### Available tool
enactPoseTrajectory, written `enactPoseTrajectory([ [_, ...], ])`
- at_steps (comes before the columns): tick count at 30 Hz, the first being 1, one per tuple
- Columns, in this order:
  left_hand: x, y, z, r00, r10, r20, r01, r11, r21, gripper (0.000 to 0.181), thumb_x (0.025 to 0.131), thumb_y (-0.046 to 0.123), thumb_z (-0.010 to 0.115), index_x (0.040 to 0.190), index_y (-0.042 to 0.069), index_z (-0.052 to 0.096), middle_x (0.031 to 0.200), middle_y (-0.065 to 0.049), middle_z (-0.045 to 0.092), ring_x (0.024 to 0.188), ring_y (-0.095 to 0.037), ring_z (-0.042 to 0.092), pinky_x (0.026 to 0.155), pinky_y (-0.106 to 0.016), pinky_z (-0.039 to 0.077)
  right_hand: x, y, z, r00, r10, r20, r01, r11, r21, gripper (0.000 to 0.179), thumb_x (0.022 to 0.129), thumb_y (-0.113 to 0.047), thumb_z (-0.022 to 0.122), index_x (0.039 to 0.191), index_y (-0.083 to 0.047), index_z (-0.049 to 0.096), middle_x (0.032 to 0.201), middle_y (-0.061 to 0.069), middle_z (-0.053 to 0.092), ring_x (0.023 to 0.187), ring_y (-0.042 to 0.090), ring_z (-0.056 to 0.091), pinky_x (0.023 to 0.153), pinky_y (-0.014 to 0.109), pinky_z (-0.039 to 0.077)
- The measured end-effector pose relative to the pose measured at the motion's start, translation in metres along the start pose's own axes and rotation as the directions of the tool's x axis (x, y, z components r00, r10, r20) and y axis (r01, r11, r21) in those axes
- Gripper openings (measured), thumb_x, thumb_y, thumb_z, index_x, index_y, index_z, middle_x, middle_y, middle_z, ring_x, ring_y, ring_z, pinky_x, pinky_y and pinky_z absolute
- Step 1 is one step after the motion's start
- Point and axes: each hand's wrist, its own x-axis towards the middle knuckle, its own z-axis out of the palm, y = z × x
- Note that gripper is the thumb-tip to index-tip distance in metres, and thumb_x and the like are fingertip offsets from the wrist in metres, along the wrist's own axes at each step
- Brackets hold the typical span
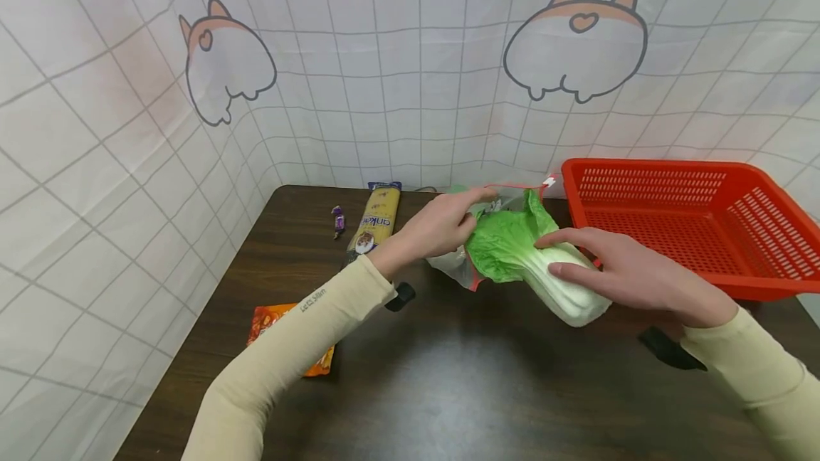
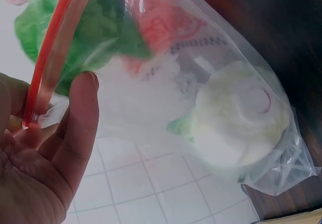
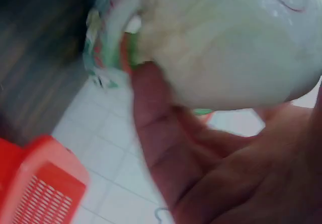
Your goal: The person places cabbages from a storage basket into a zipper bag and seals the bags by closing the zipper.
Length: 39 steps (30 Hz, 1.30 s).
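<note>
Holding a Chinese cabbage [image 1: 537, 265] aslant at the mouth of a clear plastic bag [image 1: 456, 272], just left of a red basket [image 1: 660, 226], with smooth white ribs running to a blunt, rounded base at the near right and crinkled bright-green leaves fanning toward the bag. Gripping the pale stalk in the right hand [image 1: 618, 269], with thumb and fingers curved around it, parted by its thickness. Pinching the glossy red edge strip of the bag in the left hand [image 1: 448, 223], with thumb and fingers nearly closed on the thin film. Showing through that hazy film, in the left wrist view, a rounded white bulk [image 2: 236, 118], too blurred to name. Noting beside the right hand the basket's rigid plastic, pierced with small slots under a thick rim. Finding on the dark, faintly glossy wood-grain table [image 1: 448, 390], left of the left hand, a long yellow packet [image 1: 379, 212] and a small twisted purple wrapper [image 1: 339, 222]; nearer, a shiny orange packet [image 1: 263, 322], partly covered by a cream sleeve [image 1: 307, 336]. Reaching behind to softly rippled white cloth [image 1: 397, 91], printed with grey grid lines.
</note>
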Motion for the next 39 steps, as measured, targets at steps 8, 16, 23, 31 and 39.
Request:
enactPoseTrajectory([
  [8,-0.002,0.004,0.001,0.999,0.018,0.038,-0.018,1.0,0.005,0.054,0.096,0.002,0.039,0.149,0.017,0.041,0.106,0.001,0.064,0.045,-0.009,0.026,0.05,-0.022,0.032,0.012,-0.004,-0.004,0.996,-0.081,0.042,0.085,0.99,-0.108,0.04,0.095,-0.049,0.059,0.131,-0.032,0.06,0.124,-0.002,0.059,0.112,0.019,0.055,0.09,0.044,0.046],
  [16,-0.002,0.01,0.003,0.998,0.049,0.043,-0.05,0.999,0.005,0.054,0.095,0.001,0.041,0.147,0.016,0.044,0.135,0.002,0.057,0.047,-0.009,0.032,0.054,-0.022,0.036,0.028,-0.01,-0.007,0.996,0.086,0.021,-0.083,0.991,-0.1,0.043,0.098,-0.053,0.05,0.133,-0.029,0.058,0.108,0.001,0.065,0.091,0.019,0.058,0.072,0.037,0.047],
  [23,-0.002,0.016,0.006,0.997,0.069,0.044,-0.069,0.998,-0.007,0.054,0.093,0.0,0.043,0.145,0.014,0.046,0.142,0.002,0.052,0.05,-0.009,0.039,0.054,-0.021,0.039,0.037,-0.009,0.005,0.993,0.09,0.07,-0.086,0.995,-0.057,0.062,0.093,-0.062,0.051,0.143,-0.026,0.049,0.096,-0.001,0.067,0.084,0.018,0.059,0.071,0.036,0.046],
  [31,0.0,0.02,0.012,0.994,0.096,0.053,-0.096,0.995,-0.009,0.054,0.094,0.001,0.044,0.147,0.013,0.045,0.136,-0.001,0.056,0.05,-0.011,0.039,0.052,-0.02,0.037,0.048,-0.002,0.022,0.993,0.105,0.054,-0.105,0.994,0.001,0.071,0.095,-0.06,0.05,0.149,-0.015,0.041,0.114,0.006,0.064,0.096,0.022,0.058,0.08,0.04,0.047],
  [39,0.0,0.024,0.014,0.994,0.095,0.055,-0.094,0.995,-0.022,0.057,0.094,-0.001,0.045,0.147,0.018,0.044,0.134,0.0,0.057,0.048,-0.01,0.047,0.05,-0.021,0.04,0.054,0.003,0.029,0.992,0.115,-0.047,-0.115,0.993,0.001,0.075,0.091,-0.061,0.057,0.146,-0.011,0.045,0.12,0.015,0.058,0.107,0.03,0.054,0.082,0.046,0.048],
])
